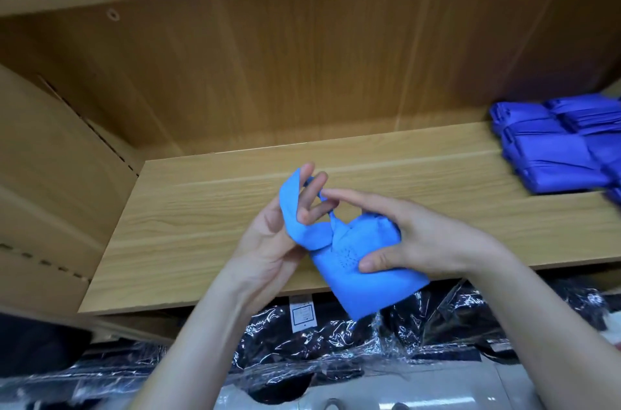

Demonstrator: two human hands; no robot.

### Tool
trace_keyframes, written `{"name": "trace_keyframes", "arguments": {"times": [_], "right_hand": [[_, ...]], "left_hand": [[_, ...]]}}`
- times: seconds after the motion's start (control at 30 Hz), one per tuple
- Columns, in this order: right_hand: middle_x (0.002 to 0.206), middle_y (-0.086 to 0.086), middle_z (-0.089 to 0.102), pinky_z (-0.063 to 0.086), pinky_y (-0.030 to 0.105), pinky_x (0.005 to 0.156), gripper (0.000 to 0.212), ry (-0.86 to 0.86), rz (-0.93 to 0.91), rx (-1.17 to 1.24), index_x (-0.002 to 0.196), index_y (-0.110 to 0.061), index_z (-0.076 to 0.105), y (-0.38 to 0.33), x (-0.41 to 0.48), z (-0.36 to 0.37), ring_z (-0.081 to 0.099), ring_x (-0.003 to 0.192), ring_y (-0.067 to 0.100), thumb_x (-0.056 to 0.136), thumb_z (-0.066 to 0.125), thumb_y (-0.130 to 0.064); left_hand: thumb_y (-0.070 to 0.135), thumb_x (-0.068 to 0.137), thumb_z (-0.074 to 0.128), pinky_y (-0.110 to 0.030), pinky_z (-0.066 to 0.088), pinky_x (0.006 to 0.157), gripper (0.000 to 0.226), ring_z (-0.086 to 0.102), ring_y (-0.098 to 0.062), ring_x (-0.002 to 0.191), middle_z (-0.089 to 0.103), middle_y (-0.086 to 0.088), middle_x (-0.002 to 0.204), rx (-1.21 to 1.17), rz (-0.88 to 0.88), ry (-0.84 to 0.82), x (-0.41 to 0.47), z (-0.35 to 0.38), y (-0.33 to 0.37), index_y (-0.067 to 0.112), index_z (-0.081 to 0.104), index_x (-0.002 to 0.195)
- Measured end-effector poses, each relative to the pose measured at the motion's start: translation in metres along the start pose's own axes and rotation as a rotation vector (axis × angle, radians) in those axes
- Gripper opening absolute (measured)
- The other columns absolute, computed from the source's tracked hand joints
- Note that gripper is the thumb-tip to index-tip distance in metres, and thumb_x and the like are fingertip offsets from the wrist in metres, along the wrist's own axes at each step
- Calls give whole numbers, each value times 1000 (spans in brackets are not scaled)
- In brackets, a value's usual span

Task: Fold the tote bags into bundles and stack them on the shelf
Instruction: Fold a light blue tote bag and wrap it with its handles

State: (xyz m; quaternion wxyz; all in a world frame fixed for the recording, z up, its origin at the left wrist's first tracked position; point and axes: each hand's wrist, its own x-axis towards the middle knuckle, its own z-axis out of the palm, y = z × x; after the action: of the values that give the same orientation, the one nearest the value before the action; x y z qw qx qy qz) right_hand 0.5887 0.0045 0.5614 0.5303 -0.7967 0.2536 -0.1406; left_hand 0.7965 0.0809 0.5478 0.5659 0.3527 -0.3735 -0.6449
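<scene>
Over the pale wooden shelf (201, 225), the right hand (426, 238) pinches the light-blue fabric tote bag (366, 282) at centre, the left hand (265, 241) hooks its strap (290, 204) on spread fingers (307, 174): wind snugly, then stack at three o'clock.

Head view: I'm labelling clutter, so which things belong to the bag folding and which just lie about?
Job: blue tote bag, left hand, right hand, stacked bundles, shelf.
Lying about: plastic-wrapped black goods below, cardboard at left.

No text is readable; the white label (302, 313) on the black package (339, 347) is blurred.
</scene>
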Motion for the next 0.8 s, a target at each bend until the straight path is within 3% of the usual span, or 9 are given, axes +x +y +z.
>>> {"name": "trace_keyframes", "arguments": {"times": [0.1,0.23,0.33,0.43,0.5,0.6,0.67,0.73,0.8], "right_hand": [[130,-27,57,41,27,101,86,-24,3,-459,127,-76,26,-15,6,2,53,116,-1,74,80,-36],[105,-25,67,49,34,89,62,88,64,-329,125,-58,52,-10,12,15,60,89,1,74,78,-32],[101,-17,71,51,41,87,48,147,93,-219,117,-43,64,-4,10,18,65,90,9,74,78,-28],[96,-20,71,52,34,84,40,155,135,-168,109,-37,70,-2,6,6,64,88,0,76,80,-19],[92,-25,70,49,26,78,38,117,149,-173,107,-36,71,-5,4,-3,62,83,-7,76,80,-15],[94,-18,72,52,30,79,37,32,153,-200,105,-35,72,-10,4,-12,65,85,4,76,80,-14],[94,-10,72,51,31,76,36,-26,137,-150,106,-30,71,-13,6,-16,66,83,11,76,80,-12],[91,-7,72,50,24,70,36,-40,116,10,106,-24,70,-17,6,-22,63,78,8,72,79,-12],[89,-5,70,50,21,67,36,1,73,197,102,-22,71,-17,2,-30,63,77,8,68,79,-13]], "left_hand": [[50,59,87,-26,39,108,99,49,-17,132,50,4,145,87,-51,30,0,3,-5,25,40,143],[35,73,79,-29,43,106,75,58,-12,122,54,5,141,191,-59,163,5,14,-10,29,45,140],[25,71,74,-33,46,100,58,64,-14,113,67,1,124,172,-100,250,3,12,-3,23,57,127],[8,61,71,-37,49,87,34,69,-15,84,76,-8,92,290,-97,361,-4,-6,8,14,72,95],[4,58,68,-33,49,82,32,67,-8,79,75,2,86,525,58,434,-10,-13,23,17,71,87],[7,63,71,-27,40,104,61,51,-3,123,60,15,127,1110,454,122,-11,-4,53,22,60,122],[23,68,74,-25,23,116,70,37,-5,136,51,10,139,1531,488,-177,-2,5,62,20,52,135],[37,70,72,-30,17,118,55,48,-3,125,62,11,123,1653,375,-294,9,5,57,24,60,122],[37,71,73,-28,34,107,23,61,-4,93,69,7,90,1434,277,-247,13,0,51,22,69,88]]}}
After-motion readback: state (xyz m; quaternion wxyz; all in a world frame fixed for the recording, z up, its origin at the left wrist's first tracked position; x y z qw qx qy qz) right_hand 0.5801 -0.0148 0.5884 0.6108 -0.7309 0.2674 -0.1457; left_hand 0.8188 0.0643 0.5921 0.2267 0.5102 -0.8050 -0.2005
